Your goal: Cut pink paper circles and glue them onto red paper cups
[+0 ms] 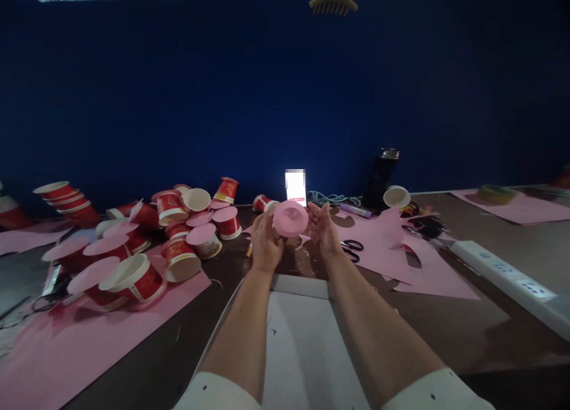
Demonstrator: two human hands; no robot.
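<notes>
You've got both bare forearms stretched out in front of you, left forearm (244,333) and right forearm (378,327) angling inward over the dark brown bench (445,333) toward its back edge. Your bare left hand (268,247) is curled in a hold, fingers bent, wrist pretty much in line with the arm. Your bare right hand (326,238) is loose tbh, palm turned inward, fingers slightly bent. Hands sit near each other but apart, roughly level.

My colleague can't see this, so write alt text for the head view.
A person's left hand holds a round pink piece above a dark table, the right hand open beside it. Red paper cups, several topped with pink discs, crowd the left; cut pink paper, black-handled scissors and a power strip lie on the right.
</notes>
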